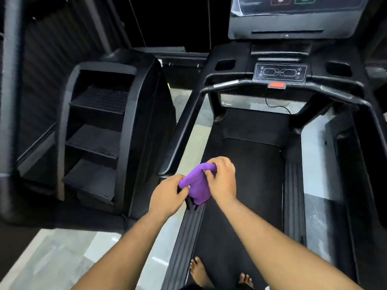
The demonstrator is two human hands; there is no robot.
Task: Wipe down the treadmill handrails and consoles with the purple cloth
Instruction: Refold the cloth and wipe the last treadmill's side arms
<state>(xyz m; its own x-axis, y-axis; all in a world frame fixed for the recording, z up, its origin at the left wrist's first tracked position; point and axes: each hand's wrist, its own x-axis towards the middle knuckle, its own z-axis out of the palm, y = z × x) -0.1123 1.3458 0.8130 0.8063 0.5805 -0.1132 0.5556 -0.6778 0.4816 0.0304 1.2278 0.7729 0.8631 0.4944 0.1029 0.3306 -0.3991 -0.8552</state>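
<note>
I stand on a black treadmill. The purple cloth (198, 184) is bunched between both hands, just above the near end of the left handrail (184, 130). My left hand (167, 194) pinches its lower left edge. My right hand (222, 178) grips its upper part with curled fingers. The console (280, 73) with its button panel and a red stop tab sits ahead, with a large screen (293, 15) above it. The right handrail (374, 122) runs along the right side.
A black stair-climber machine (104, 126) stands to the left, close beside the treadmill. The treadmill belt (247, 174) stretches ahead, and bare feet (199, 271) show at the bottom. Pale floor tiles (62, 254) lie at the lower left.
</note>
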